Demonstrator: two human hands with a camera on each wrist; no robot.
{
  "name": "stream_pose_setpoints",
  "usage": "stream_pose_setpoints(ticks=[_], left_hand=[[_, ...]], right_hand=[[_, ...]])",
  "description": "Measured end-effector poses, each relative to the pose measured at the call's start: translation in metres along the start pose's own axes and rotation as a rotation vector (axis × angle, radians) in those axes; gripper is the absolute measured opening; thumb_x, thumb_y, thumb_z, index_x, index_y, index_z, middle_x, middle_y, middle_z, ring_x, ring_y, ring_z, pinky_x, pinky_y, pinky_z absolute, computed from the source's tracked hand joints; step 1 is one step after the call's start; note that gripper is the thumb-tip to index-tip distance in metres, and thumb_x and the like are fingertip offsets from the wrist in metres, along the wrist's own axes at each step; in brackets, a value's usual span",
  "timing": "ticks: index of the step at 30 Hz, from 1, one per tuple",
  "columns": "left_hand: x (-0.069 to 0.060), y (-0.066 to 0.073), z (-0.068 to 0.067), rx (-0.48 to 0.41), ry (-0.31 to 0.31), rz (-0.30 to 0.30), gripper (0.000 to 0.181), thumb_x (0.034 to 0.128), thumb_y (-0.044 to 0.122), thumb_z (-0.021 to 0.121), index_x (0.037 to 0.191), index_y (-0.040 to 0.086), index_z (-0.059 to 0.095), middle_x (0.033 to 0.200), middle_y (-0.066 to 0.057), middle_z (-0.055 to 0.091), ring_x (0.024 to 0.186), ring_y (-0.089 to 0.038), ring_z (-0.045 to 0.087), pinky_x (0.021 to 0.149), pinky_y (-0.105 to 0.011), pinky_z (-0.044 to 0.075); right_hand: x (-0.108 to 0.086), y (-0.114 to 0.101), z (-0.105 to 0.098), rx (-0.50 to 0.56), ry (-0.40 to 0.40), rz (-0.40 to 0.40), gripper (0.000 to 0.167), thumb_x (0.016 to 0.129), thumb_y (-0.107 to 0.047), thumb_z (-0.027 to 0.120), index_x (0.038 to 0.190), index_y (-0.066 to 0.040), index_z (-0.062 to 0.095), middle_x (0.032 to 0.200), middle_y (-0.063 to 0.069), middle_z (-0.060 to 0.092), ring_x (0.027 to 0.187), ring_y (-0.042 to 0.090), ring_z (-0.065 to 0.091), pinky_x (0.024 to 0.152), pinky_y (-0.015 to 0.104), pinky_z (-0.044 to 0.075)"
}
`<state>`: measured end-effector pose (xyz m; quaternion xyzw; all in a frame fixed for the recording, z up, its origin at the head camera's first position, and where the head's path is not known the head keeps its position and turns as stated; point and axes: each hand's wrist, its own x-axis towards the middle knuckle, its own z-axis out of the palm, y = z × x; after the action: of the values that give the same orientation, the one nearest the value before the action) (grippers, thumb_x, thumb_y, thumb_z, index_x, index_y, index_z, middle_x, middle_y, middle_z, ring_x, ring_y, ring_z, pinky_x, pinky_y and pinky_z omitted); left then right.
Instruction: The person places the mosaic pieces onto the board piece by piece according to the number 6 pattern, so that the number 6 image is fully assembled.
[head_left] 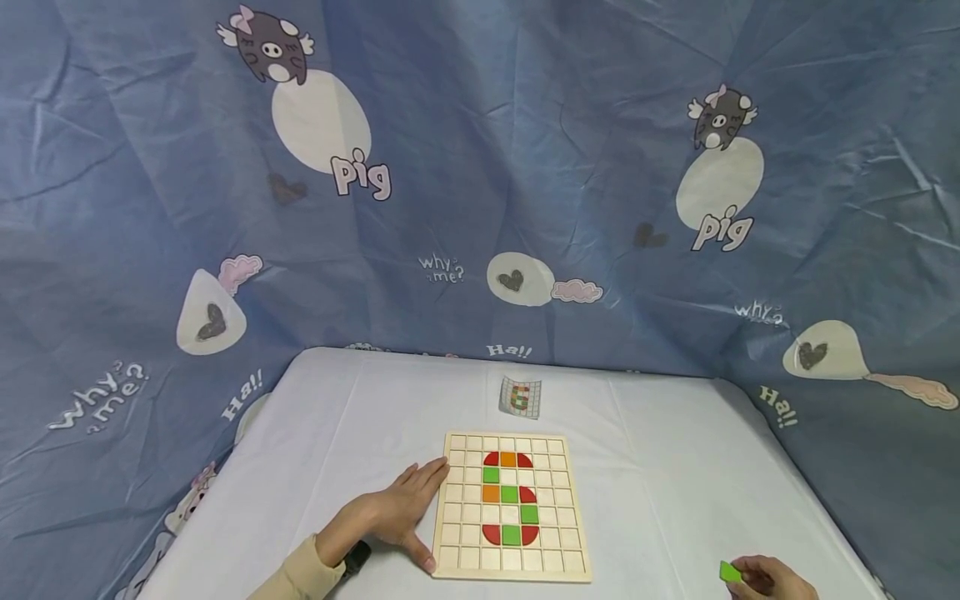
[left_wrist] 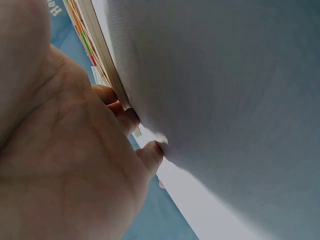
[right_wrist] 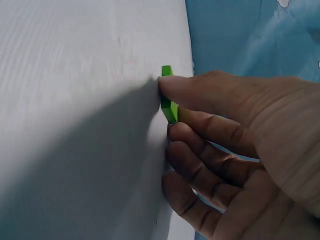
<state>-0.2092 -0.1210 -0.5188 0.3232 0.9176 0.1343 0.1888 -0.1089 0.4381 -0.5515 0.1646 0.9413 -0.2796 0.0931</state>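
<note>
In the head view a wooden grid board (head_left: 513, 577) lies flat on the table. Red quarter-round tiles (head_left: 492, 534), green square tiles (head_left: 491, 475) and orange square tiles (head_left: 507, 459) sit in its middle cells, forming an S-like figure. My left hand (head_left: 401, 504) rests along the board's left edge, fingers extended and thumb spread toward the near corner. Off to the right, near the table's front, my right hand (head_left: 772, 579) pinches a green square tile (right_wrist: 166, 95) between thumb and index finger; its other fingers are loosely bent.
Behind the board lies a small picture card (head_left: 520, 398) with a coloured grid figure. White cloth (head_left: 645, 467) covers the table. A blue printed curtain (head_left: 480, 167) hangs at the back and sides. A dark wristband (head_left: 357, 558) is on the left wrist.
</note>
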Motion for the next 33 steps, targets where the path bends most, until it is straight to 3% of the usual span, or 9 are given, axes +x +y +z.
stream_pose_setpoints(ticks=[7, 12, 21, 27, 33], left_hand=[[-0.001, 0.003, -0.002, -0.015, 0.006, 0.016, 0.139, 0.0569, 0.067, 0.080, 0.152, -0.003, 0.008, 0.161, -0.019, 0.006, 0.150, -0.030, 0.010, 0.121, -0.051, 0.011], [-0.001, 0.003, -0.002, -0.020, 0.013, 0.019, 0.139, 0.0565, 0.066, 0.081, 0.152, -0.003, 0.009, 0.160, -0.019, 0.007, 0.150, -0.030, 0.011, 0.122, -0.051, 0.011], [-0.001, 0.001, -0.002, -0.015, 0.013, 0.029, 0.137, 0.0583, 0.064, 0.082, 0.152, -0.003, 0.008, 0.160, -0.019, 0.007, 0.150, -0.030, 0.011, 0.121, -0.051, 0.012], [-0.001, 0.001, -0.002, -0.015, 0.010, 0.025, 0.137, 0.0582, 0.065, 0.081, 0.152, -0.003, 0.008, 0.161, -0.019, 0.007, 0.150, -0.029, 0.011, 0.121, -0.051, 0.011], [-0.001, 0.002, -0.002, -0.007, 0.013, 0.024, 0.138, 0.0579, 0.066, 0.081, 0.152, -0.003, 0.008, 0.160, -0.019, 0.007, 0.150, -0.029, 0.012, 0.121, -0.051, 0.012]], right_hand=[[-0.005, -0.023, 0.001, -0.093, 0.110, -0.120, 0.051, 0.070, -0.040, 0.083, 0.094, 0.002, 0.069, 0.080, 0.002, 0.061, 0.069, 0.011, 0.058, 0.058, 0.025, 0.049], [-0.005, -0.037, 0.002, -0.078, 0.115, -0.146, 0.053, 0.073, -0.044, 0.080, 0.095, 0.002, 0.068, 0.082, 0.001, 0.063, 0.070, 0.012, 0.061, 0.060, 0.026, 0.052], [-0.003, -0.077, 0.005, -0.025, 0.119, -0.212, 0.032, 0.079, -0.022, 0.078, 0.099, 0.000, 0.068, 0.084, 0.000, 0.067, 0.073, 0.009, 0.058, 0.059, 0.022, 0.048], [-0.002, -0.108, 0.013, 0.011, 0.156, -0.332, 0.021, 0.082, -0.015, 0.075, 0.100, -0.007, 0.069, 0.090, 0.000, 0.066, 0.072, 0.003, 0.055, 0.061, 0.021, 0.049], [0.001, -0.141, 0.025, 0.024, 0.253, -0.515, 0.017, 0.077, -0.010, 0.079, 0.090, -0.012, 0.070, 0.084, -0.005, 0.065, 0.071, 0.003, 0.053, 0.058, 0.020, 0.048]])
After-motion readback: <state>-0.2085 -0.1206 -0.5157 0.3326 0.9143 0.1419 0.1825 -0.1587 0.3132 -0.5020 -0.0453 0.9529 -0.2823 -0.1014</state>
